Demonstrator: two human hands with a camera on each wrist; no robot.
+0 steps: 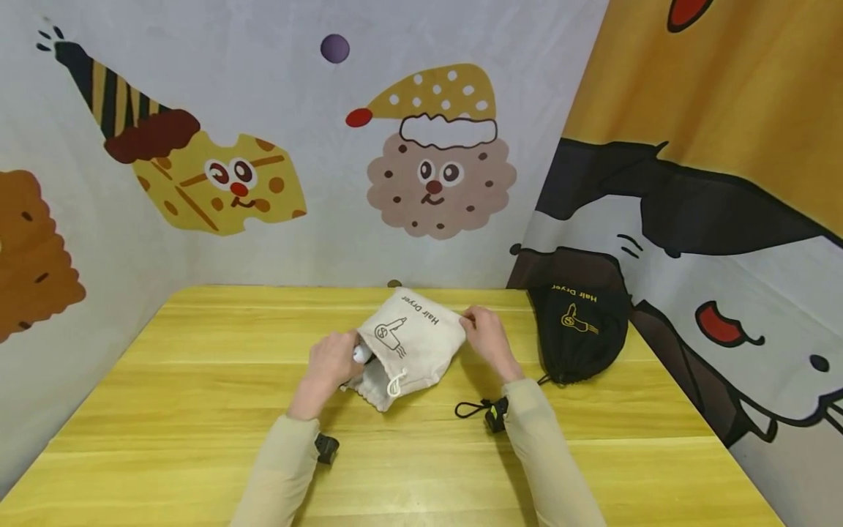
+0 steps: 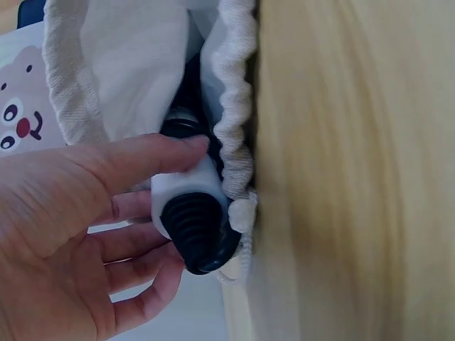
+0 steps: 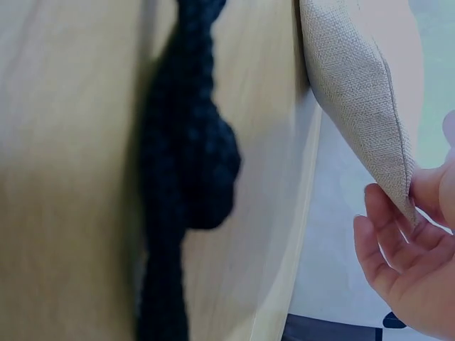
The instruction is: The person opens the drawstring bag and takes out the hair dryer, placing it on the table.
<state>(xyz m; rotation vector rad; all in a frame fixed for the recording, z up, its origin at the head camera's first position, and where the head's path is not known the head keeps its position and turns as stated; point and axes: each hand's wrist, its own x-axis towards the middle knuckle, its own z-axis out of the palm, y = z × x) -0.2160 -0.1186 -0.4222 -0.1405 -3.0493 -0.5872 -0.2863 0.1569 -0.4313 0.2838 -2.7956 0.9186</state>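
A cream drawstring bag, printed "Hair Dryer" with a dryer drawing, lies on the table with its mouth towards the left hand. At that mouth the left hand grips a white appliance handle with a black ribbed end. The rest of the appliance is hidden inside the cloth. On the bag's far side the right hand pinches a bottom corner between thumb and fingers. A white drawstring hangs from the opening.
To the right, a black drawstring bag with yellow "Hair Dryer" lettering stands by the curtain. Its black cord reaches near the right wrist. The wooden table ends at a cartoon-printed cloth backdrop.
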